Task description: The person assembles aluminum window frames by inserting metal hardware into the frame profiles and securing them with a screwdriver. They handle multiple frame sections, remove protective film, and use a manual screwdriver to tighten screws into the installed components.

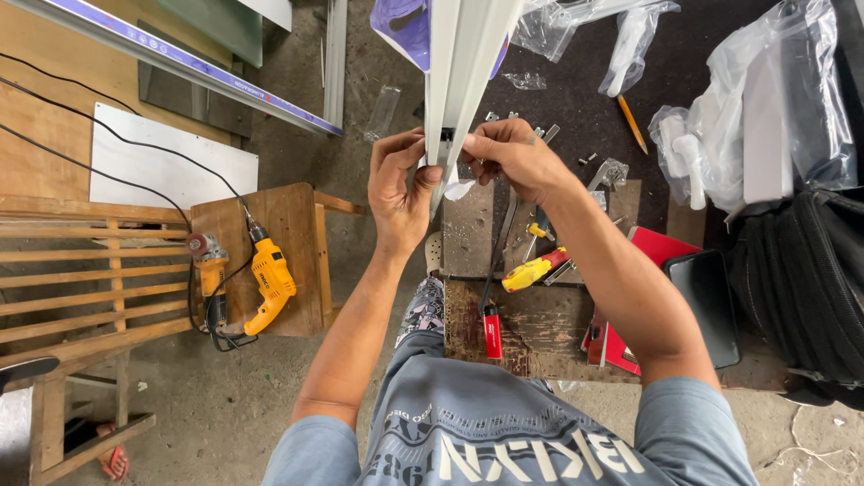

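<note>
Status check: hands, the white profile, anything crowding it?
Left hand and right hand both pinch the white profile at its end. Profile stands upright between them. Yellow screwdriver lies below, apart.

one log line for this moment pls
left hand: grips white profile end | right hand: pinches same end | yellow drill: on wooden stool, left | yellow screwdriver: on bench

The long white metal profile (461,63) runs out past the picture's top edge, so its far end is unseen. Its near end is covered by the left hand (400,193) and right hand (511,155). Beside the profile, small metal screws (589,160) are too tiny to tell apart. The black bag (801,288), right of it, is cut off.
</note>
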